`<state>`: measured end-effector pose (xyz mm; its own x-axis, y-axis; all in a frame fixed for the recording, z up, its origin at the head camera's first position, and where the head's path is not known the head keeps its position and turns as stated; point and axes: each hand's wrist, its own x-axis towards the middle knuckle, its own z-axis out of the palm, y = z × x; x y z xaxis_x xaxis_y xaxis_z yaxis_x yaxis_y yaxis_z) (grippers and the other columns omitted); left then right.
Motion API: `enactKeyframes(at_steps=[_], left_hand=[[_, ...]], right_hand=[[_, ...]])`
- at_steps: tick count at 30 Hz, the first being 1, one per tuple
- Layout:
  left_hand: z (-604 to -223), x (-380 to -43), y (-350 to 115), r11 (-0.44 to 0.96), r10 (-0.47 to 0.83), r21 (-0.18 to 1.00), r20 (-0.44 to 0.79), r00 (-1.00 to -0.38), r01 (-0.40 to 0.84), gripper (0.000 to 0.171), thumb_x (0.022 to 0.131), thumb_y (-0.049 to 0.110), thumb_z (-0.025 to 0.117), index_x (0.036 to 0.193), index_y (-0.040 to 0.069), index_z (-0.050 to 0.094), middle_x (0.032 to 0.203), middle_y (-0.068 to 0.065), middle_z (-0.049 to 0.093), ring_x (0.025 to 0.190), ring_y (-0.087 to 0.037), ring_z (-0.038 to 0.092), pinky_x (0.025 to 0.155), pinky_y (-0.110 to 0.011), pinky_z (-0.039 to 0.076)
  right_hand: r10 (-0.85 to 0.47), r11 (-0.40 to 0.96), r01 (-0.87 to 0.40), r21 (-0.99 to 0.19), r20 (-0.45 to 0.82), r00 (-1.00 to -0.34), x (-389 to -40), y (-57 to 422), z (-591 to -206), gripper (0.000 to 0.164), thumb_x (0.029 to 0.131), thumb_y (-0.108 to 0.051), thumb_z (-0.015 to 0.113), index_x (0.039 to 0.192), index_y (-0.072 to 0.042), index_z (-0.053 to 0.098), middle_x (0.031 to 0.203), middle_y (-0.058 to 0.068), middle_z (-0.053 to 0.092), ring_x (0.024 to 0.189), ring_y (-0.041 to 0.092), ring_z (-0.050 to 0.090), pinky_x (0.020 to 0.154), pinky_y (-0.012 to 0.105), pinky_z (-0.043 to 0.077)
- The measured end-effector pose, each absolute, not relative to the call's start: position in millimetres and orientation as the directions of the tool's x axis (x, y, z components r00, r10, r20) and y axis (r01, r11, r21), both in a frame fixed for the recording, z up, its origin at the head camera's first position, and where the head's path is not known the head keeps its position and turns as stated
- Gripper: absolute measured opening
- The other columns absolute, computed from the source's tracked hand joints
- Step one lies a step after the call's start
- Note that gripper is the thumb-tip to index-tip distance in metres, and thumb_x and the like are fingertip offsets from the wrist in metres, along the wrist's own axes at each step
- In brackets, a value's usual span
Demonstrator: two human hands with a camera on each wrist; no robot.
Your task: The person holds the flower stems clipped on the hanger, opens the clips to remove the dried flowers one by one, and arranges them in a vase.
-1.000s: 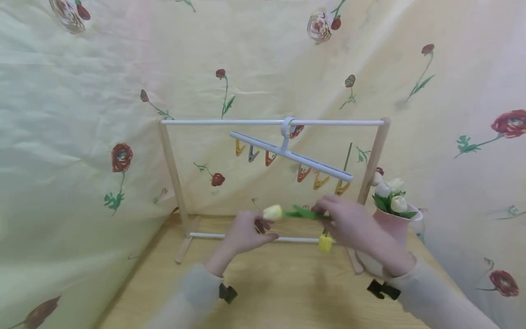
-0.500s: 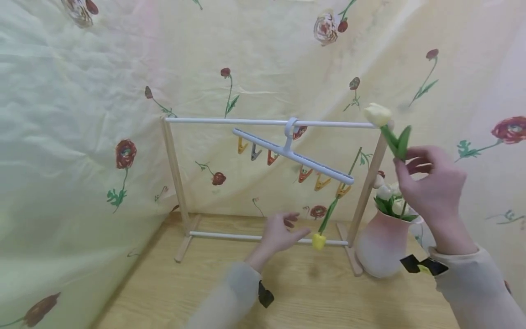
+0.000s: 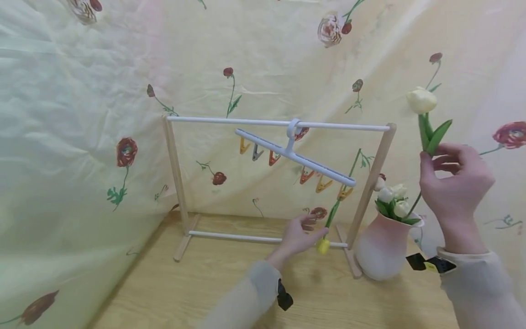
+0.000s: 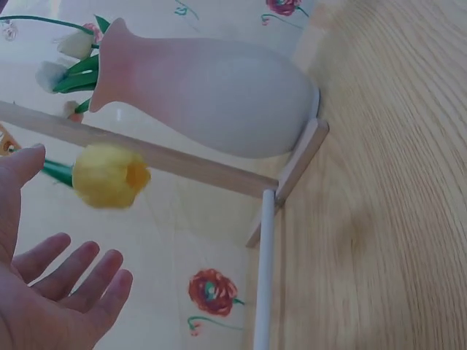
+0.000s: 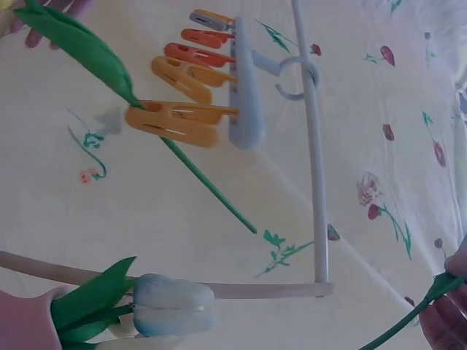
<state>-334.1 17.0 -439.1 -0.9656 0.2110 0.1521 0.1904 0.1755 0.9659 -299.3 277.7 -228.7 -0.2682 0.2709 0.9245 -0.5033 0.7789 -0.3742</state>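
My right hand (image 3: 458,187) pinches the green stem of a white tulip (image 3: 421,100), bloom up, above and right of the vase (image 3: 382,249). The stem runs down toward the vase mouth; I cannot tell whether its end is inside. My left hand (image 3: 297,235), fingers relaxed and holding nothing, is beside a yellow tulip (image 3: 323,246). That tulip hangs bloom down, its stem gripped by the end yellow clip (image 5: 179,122) of a tilted white hanger (image 3: 324,171). In the left wrist view the left thumb is close to the yellow bloom (image 4: 109,176); contact is unclear.
The hanger hooks over the white top rail (image 3: 230,120) of a wooden-legged rack (image 3: 174,173). Several other clips (image 3: 323,183) hang from it without flowers. White tulips (image 3: 400,209) fill the pink-white vase by the rack's right leg. Flower-printed cloth (image 3: 263,59) surrounds the wooden table (image 3: 164,283).
My right hand has carried the white tulip from the middle up and right to above the vase, turning it bloom up. My left hand has left that bloom and moved right, toward the yellow tulip.
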Motion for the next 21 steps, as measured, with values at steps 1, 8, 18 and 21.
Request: enactKeyframes(at_steps=[1, 8, 18, 21], left_hand=[[-438.8, -334.2, 20.3, 0.172, 0.208, 0.966, 0.157, -0.965, 0.194, 0.054, 0.091, 0.043, 0.084, 0.137, 0.018, 0.069, 0.130, 0.003, 0.076, 0.115, -0.020, 0.072, 0.092, -0.033, 0.062], [-440.6, -335.1, 32.6, 0.159, 0.198, 0.958, 0.206, -0.958, 0.238, 0.031, 0.094, 0.037, 0.082, 0.118, 0.016, 0.079, 0.111, 0.004, 0.081, 0.092, -0.004, 0.072, 0.080, -0.022, 0.059], [-438.8, -331.4, 36.8, 0.149, 0.190, 0.950, 0.245, -0.951, 0.275, 0.013, 0.096, 0.028, 0.080, 0.105, 0.017, 0.082, 0.092, 0.006, 0.080, 0.078, 0.000, 0.068, 0.074, -0.017, 0.057], [-438.1, -330.8, 38.2, 0.153, 0.193, 0.948, 0.249, -0.949, 0.280, 0.014, 0.096, 0.027, 0.080, 0.104, 0.016, 0.082, 0.091, 0.006, 0.080, 0.080, -0.004, 0.070, 0.075, -0.017, 0.056]], right_hand=[[0.291, 0.775, -0.498, -0.390, 0.919, -0.266, -298.5, 279.2, -227.1, 0.022, 0.094, -0.025, 0.075, 0.113, -0.017, 0.080, 0.101, -0.043, 0.061, 0.082, -0.023, 0.058, 0.079, -0.002, 0.046], [0.404, 0.748, -0.482, -0.455, 0.890, -0.214, -293.9, 283.1, -219.3, 0.020, 0.092, -0.025, 0.076, 0.111, -0.024, 0.079, 0.099, -0.038, 0.062, 0.080, -0.021, 0.058, 0.077, 0.000, 0.047], [0.391, 0.756, -0.471, -0.455, 0.891, -0.232, -301.4, 293.7, -230.1, 0.021, 0.092, -0.024, 0.076, 0.112, -0.018, 0.080, 0.098, -0.040, 0.061, 0.079, -0.022, 0.059, 0.078, 0.000, 0.047], [0.382, 0.767, -0.450, -0.458, 0.889, -0.254, -305.0, 297.7, -236.3, 0.021, 0.093, -0.027, 0.075, 0.113, -0.024, 0.079, 0.099, -0.042, 0.060, 0.080, -0.022, 0.058, 0.078, 0.000, 0.047]])
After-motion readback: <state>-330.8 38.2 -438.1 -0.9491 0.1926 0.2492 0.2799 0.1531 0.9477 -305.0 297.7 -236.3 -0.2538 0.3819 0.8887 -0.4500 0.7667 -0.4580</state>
